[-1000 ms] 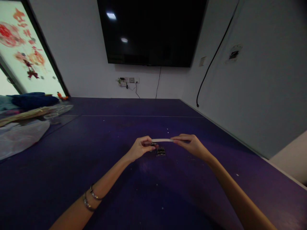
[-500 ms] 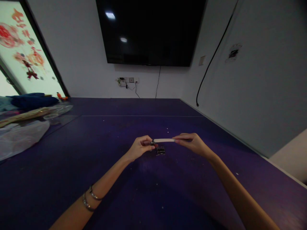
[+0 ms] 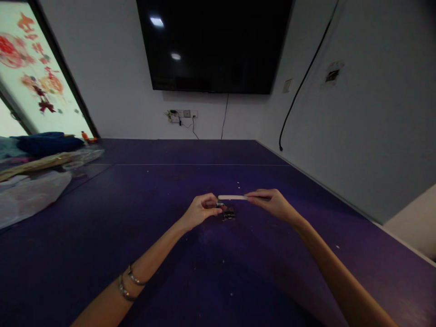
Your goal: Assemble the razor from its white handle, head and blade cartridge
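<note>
My left hand [image 3: 203,210] is closed in a pinch on a small metallic piece [image 3: 220,205], mostly hidden by the fingers. My right hand [image 3: 269,200] pinches the right end of a flat white stick with a rounded tip [image 3: 233,197]. The stick lies nearly level, its left end close to the left fingertips; whether it touches the metallic piece I cannot tell. Just below, a small dark object with metallic parts [image 3: 229,214] rests on the purple surface [image 3: 190,281]. Its kind is too small to make out.
Clear plastic bags [image 3: 34,195] and folded dark blue cloth [image 3: 49,144] lie at the left. A black television [image 3: 218,45] hangs on the back wall, above sockets with cables [image 3: 186,113]. A black cable [image 3: 303,79] hangs along the right wall. Small white bits dot the surface.
The white stick has risen slightly and looks thinner, tilted more edge-on. The metallic piece in my left hand shows a little more. Both hands stay almost in place.
</note>
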### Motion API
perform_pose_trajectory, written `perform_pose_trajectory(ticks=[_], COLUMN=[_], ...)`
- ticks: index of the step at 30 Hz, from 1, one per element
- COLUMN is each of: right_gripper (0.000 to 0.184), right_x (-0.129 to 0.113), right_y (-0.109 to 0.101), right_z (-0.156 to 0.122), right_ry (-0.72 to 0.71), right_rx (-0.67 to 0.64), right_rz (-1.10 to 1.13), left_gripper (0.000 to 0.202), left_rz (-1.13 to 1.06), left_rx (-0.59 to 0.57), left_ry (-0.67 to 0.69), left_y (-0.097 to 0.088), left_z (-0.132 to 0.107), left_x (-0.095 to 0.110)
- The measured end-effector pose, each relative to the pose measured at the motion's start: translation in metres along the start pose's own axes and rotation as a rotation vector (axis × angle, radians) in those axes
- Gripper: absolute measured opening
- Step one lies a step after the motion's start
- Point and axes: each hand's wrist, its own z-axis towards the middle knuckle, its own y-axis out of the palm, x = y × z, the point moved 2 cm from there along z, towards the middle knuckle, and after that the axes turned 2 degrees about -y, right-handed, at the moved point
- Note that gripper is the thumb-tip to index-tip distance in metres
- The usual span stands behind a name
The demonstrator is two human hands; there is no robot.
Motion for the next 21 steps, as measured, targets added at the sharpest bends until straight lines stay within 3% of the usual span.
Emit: perform_pose_trajectory(ticks=[5, 10, 15, 21], right_gripper=[0.026, 0.025, 0.025, 0.025], right_x=[-0.0027, -0.0045, -0.0099, -0.0037], right_y=[0.0005, -0.0022, -0.0001, -0.0034], right_z=[-0.0006, -0.001, -0.0017, -0.0009], right_ry=[-0.01, -0.013, -0.053, -0.036], right_rx=[-0.086, -0.019, -0.087, -0.026], right_rz=[-0.006, -0.067, -0.073, -0.089], left_gripper=[0.014, 0.015, 0.015, 0.017], left_rz=[0.049, 0.041, 0.072, 0.053], left_rx=[0.003, 0.001, -0.009, -0.021], left_ry=[0.001, -0.006, -0.009, -0.002], left_y=[0.0005, 0.0008, 0.0025, 0.0016], left_z=[0.0005, 0.0001, -0.0003, -0.0001], left_x=[-0.0006, -0.0021, -0.0006, 0.0])
